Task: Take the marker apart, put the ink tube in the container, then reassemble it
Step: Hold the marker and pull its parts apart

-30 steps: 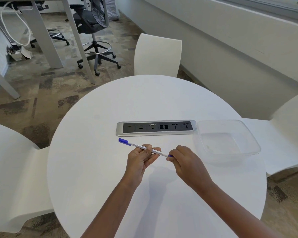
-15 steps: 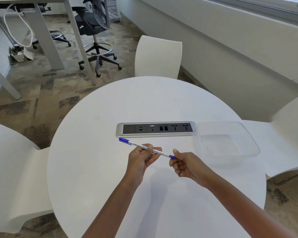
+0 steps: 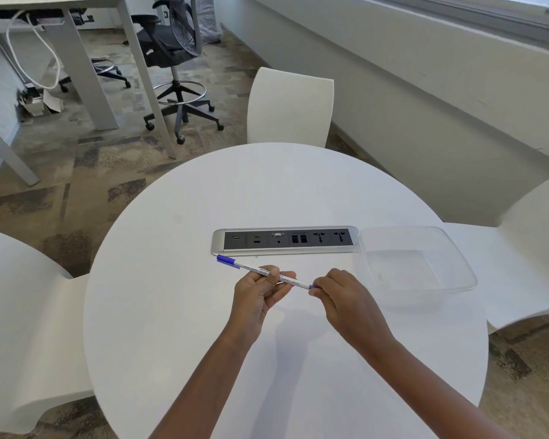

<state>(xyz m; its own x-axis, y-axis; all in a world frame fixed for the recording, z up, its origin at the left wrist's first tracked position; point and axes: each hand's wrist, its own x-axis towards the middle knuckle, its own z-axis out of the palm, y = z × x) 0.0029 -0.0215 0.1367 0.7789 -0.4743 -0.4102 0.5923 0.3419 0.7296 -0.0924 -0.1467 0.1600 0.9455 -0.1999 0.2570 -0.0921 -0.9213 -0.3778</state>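
A thin white marker with a blue cap at its far left end is held level above the round white table. My left hand grips the marker's barrel near the middle. My right hand pinches the blue piece at the marker's right end. A clear plastic container stands empty on the table to the right of my hands. The ink tube is not visible.
A silver and black socket panel is set into the table just beyond the marker. White chairs stand at the far side, left and right. A black office chair and desk legs are farther off.
My right hand has turned on the marker's right end, from knuckles-up to fingers open and back to knuckles-up. The marker and my left hand have stayed in place.
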